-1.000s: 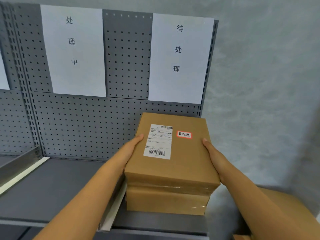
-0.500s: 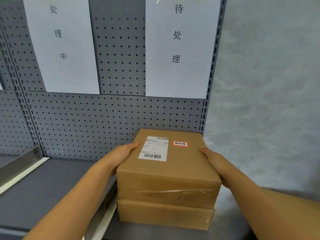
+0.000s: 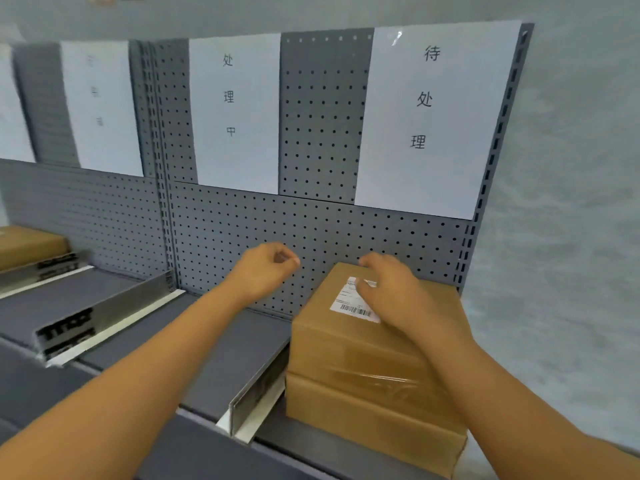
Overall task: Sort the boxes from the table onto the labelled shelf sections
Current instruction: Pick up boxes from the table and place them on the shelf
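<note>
1. Cardboard top box (image 3: 374, 327): released since a half-second ago; stacked on the lower box (image 3: 367, 414), right of the divider (image 3: 258, 396), below the right-hand paper sign (image 3: 433, 119).
2. Left hand (image 3: 265, 271): lifted away, fingers loosely curled, holding nothing.
3. Right hand (image 3: 391, 289): above the top box's label (image 3: 353, 304), fingers relaxed; contact unclear.
4. Shelf (image 3: 214, 344) left of the divider: bare.

The stacked boxes (image 3: 374, 355) fill the right-hand section of the shelf (image 3: 221, 344) — wedged between a metal divider (image 3: 258, 393) and the shelf's right post. Left of that divider the section lies bare to the next divider (image 3: 104, 317) — open from the front and above.
</note>
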### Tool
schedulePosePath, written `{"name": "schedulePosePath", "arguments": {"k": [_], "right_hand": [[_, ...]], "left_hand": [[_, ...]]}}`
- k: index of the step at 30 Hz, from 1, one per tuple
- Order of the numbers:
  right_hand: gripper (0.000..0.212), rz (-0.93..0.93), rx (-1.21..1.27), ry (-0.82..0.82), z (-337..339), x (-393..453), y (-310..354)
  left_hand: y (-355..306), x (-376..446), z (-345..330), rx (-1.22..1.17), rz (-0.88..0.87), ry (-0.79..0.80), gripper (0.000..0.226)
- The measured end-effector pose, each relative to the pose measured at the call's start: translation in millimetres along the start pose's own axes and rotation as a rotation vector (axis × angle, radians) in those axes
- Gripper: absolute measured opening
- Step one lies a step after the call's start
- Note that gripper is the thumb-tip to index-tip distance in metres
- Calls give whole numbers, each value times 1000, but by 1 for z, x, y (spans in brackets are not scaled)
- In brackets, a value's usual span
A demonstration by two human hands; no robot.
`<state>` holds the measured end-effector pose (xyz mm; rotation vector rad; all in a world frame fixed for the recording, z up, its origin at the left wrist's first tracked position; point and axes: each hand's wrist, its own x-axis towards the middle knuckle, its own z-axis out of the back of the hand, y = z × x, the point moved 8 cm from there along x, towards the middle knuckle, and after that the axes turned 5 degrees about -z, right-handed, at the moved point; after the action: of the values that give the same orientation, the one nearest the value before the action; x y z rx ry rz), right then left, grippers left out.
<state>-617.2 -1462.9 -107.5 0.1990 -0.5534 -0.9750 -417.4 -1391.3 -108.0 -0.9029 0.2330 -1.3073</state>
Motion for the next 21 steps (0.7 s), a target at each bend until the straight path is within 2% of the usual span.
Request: {"name": "schedulePosePath", "arguments": {"k": [5, 9, 13, 21], "right_hand": [[42, 368, 28, 105, -63, -10, 136], [41, 548, -78, 128, -112, -26, 232], [40, 687, -139, 119, -163, -41, 335], [45, 843, -102, 175, -255, -76, 556]], "left_hand": [[56, -49, 88, 573, -23, -39, 29], [113, -104, 159, 863, 11, -71, 28], [177, -162, 240, 1017, 115, -67, 34], [283, -276, 419, 1121, 319, -156, 40]]}}
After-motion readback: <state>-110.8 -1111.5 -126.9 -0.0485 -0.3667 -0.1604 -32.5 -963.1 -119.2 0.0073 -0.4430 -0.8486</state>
